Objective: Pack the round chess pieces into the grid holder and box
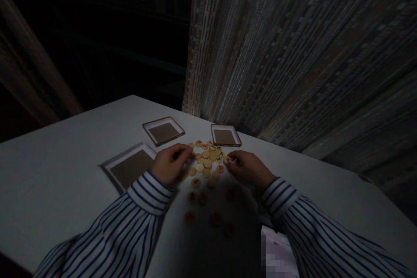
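Several round wooden game discs (206, 163) with red or black marks lie scattered on a white table (58, 169). My left hand (169, 163) rests at the left edge of the pile, its fingers curled together with the tips touching the discs. My right hand (246, 167) lies at the right edge and pinches one disc (227, 160) between its fingertips. Both arms wear blue-striped white sleeves. More discs (208, 217) lie in shadow nearer to me, between my forearms.
Three shallow square trays with brown bottoms stand on the table: one at the left (130, 167), one behind the pile (163, 131), one at the back right (226, 135). A striped wall (293, 52) rises right behind the table. The room is dark.
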{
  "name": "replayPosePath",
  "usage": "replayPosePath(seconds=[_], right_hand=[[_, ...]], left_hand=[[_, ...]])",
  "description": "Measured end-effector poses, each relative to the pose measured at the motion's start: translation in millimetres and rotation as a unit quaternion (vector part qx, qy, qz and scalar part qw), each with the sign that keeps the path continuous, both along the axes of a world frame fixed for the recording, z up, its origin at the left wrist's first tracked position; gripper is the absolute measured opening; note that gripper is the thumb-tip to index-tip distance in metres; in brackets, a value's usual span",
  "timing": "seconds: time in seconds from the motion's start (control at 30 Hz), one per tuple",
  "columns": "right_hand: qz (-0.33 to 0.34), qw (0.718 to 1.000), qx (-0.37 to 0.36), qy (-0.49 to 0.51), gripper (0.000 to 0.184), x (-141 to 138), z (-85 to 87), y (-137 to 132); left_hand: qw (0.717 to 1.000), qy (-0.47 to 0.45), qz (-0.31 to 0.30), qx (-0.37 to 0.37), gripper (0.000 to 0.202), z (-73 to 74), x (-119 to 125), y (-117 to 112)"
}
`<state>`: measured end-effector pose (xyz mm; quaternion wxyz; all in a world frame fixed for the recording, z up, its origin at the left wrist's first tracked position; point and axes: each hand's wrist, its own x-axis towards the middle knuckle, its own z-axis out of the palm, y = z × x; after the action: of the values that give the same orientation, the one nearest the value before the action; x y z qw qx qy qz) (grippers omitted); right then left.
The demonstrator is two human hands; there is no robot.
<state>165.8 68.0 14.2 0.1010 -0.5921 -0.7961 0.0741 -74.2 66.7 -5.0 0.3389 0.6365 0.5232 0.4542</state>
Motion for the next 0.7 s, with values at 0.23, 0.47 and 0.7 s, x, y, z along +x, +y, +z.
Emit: replayPosePath(seconds=[0.23,0.47,0.7], right_hand=[[0.006,0.998,-0.006,-0.06,0.033,-0.6,-6.8,5.5],[0.014,0.996,-0.019,-0.082,0.031,-1.2,-8.5,6.8],[0.015,0.995,-0.031,-0.09,0.031,-1.0,-8.8,6.4]], left_hand=[[1.0,0.021,0.016,0.012,0.038,3.0,-1.4,1.1],[1.0,0.025,0.009,0.008,0.04,1.5,-1.3,0.2],[0.999,0.033,-0.005,0.009,0.038,1.5,-1.7,-0.6]])
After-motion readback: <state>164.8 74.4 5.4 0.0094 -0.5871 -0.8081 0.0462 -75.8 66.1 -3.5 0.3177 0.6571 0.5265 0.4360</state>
